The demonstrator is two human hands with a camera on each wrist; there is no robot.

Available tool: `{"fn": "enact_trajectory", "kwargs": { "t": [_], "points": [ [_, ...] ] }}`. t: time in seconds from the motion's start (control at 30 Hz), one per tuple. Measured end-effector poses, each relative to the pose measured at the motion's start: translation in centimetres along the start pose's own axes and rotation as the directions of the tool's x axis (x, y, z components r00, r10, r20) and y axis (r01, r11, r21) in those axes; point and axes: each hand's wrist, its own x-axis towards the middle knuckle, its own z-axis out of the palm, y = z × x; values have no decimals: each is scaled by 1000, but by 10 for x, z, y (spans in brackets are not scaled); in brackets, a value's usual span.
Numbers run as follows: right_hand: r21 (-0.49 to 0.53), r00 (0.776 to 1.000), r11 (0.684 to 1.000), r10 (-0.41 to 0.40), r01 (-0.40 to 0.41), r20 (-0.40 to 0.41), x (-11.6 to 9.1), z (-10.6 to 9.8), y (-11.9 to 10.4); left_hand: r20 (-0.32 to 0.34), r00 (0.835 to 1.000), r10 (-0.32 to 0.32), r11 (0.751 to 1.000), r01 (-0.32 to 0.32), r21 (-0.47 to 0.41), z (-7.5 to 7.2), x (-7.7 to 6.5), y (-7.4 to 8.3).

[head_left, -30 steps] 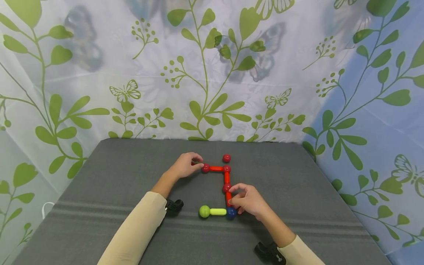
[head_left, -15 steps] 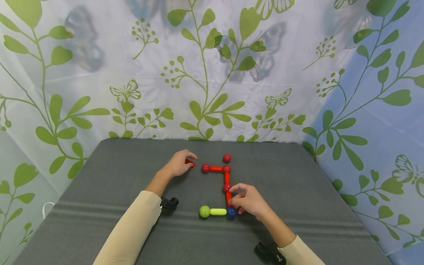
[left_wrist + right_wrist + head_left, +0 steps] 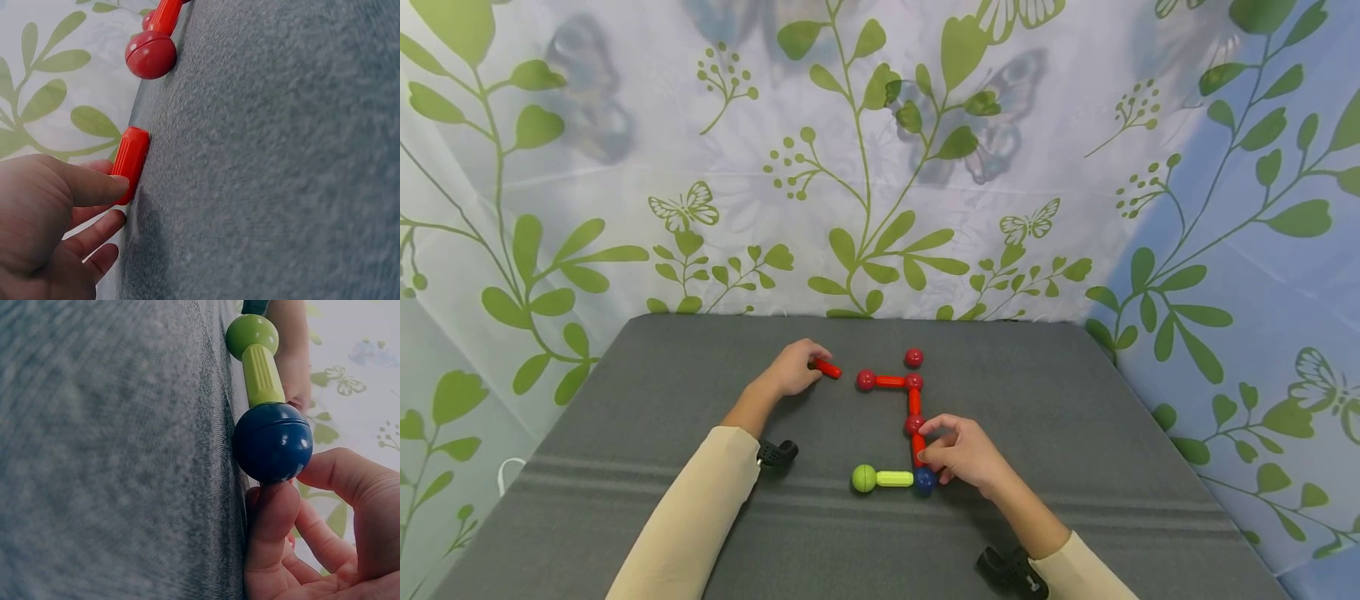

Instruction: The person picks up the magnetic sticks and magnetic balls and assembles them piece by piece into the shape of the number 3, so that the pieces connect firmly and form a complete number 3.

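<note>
My left hand [image 3: 790,368] pinches a loose red magnetic rod [image 3: 827,368] between thumb and fingers, left of the built shape. In the left wrist view the thumb lies across the lower part of that rod [image 3: 132,156]. A red ball [image 3: 866,380] at the shape's far left end is apart from it. From that ball, red rods and balls run right, then toward me to a blue ball [image 3: 924,481]. My right hand [image 3: 964,454] grips the near red rod [image 3: 918,448] just above the blue ball, its fingers partly covering it. A lime rod [image 3: 895,479] joins the blue ball to a green ball [image 3: 864,478].
A single red ball [image 3: 913,358] lies behind the shape's far corner. The grey cloth-covered table [image 3: 1060,375] ends at a leaf-patterned curtain [image 3: 865,167]. Black wrist straps [image 3: 778,454] show on both arms.
My left hand has moved left from the shape's far left ball, and the loose red rod now shows in its fingers. The right hand and the shape have stayed put.
</note>
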Motion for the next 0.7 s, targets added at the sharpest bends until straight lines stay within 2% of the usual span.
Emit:
{"fn": "enact_trajectory", "kwargs": {
  "t": [0.33,0.57,0.7],
  "points": [
    [1,1000,1000,0,0,3,0,0,0,30,998,-47,999,47,-3,-2,2,-7],
    [-7,1000,1000,-3,3,-2,0,-1,0,0,997,-72,997,72,-31,1,-2,-3],
    [2,1000,1000,4,-4,3,-1,-1,-1,-1,997,-77,997,77,-16,5,-4,-2]
  ]
}}
